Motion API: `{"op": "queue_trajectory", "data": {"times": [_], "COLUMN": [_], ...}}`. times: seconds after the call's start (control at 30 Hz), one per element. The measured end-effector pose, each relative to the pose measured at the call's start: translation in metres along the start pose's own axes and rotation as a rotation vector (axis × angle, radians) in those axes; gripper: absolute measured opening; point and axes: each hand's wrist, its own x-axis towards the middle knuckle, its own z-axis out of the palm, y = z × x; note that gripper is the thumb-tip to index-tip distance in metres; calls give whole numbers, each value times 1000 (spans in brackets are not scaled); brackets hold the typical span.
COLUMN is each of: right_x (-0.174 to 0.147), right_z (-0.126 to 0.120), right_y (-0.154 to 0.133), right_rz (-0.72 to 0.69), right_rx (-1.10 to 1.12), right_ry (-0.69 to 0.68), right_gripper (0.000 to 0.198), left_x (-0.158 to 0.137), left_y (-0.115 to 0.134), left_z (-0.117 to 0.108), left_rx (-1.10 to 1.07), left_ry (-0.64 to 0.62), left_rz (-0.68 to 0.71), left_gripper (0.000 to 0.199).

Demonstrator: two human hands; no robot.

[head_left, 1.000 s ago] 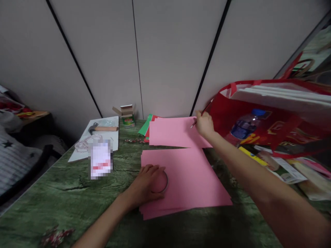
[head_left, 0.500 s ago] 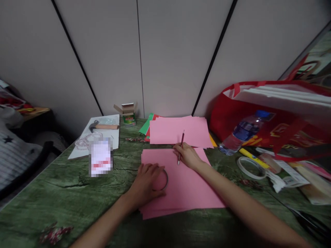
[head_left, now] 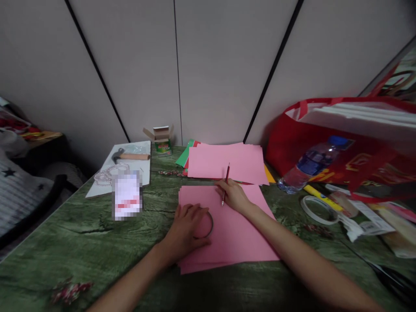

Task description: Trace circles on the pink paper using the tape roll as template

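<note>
Several pink paper sheets [head_left: 240, 242] lie stacked on the green wood-patterned table. My left hand [head_left: 186, 227] rests on the left part of the top sheet, its fingers and thumb curved around a thin dark ring [head_left: 212, 224] lying flat there. The ring's left side is hidden under the hand. Over the upper part of the same sheet, my right hand [head_left: 232, 193] holds a dark red pencil [head_left: 227, 172] between its fingers. The pencil's eraser end points down toward me and its tip points away. I cannot tell whether the pencil touches the paper.
More pink sheets [head_left: 224, 162] lie behind, over coloured paper. To the left are a hammer [head_left: 133, 156], a beaded string [head_left: 108, 173], a blurred-out white item [head_left: 127, 195] and a small open box [head_left: 162, 145]. A bottle [head_left: 313, 162], tape roll [head_left: 318, 211], scissors [head_left: 390, 275] and red bag [head_left: 286, 134] stand right.
My right hand and the pencil have shifted slightly left over the paper. The left hand stays around the ring. The whole view has moved a little.
</note>
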Motion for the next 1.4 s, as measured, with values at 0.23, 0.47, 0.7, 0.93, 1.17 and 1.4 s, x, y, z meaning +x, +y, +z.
{"op": "queue_trajectory", "data": {"times": [0.23, 0.47, 0.7, 0.93, 1.17, 1.4], "right_x": [-16, -26, -20, 5, 35, 30], "right_z": [3, -6, -4, -7, 8, 24], "right_y": [9, -5, -12, -49, -64, -63], "right_rz": [-89, -124, -40, 27, 262, 400], "right_rx": [185, 126, 67, 492, 1061, 1179], "right_ry": [88, -14, -34, 174, 165, 107], "right_gripper": [18, 19, 17, 29, 38, 20], "left_x": [-1, 2, 2, -9, -9, -8], "left_y": [5, -5, -4, -2, -3, -6], "left_z": [0, 11, 22, 30, 26, 27], "left_rx": [28, 82, 292, 368, 346, 310], "left_ry": [-9, 80, 235, 308, 269, 317], "left_rz": [-5, 15, -4, 128, 189, 254], "left_gripper": [66, 56, 42, 31, 31, 35]}}
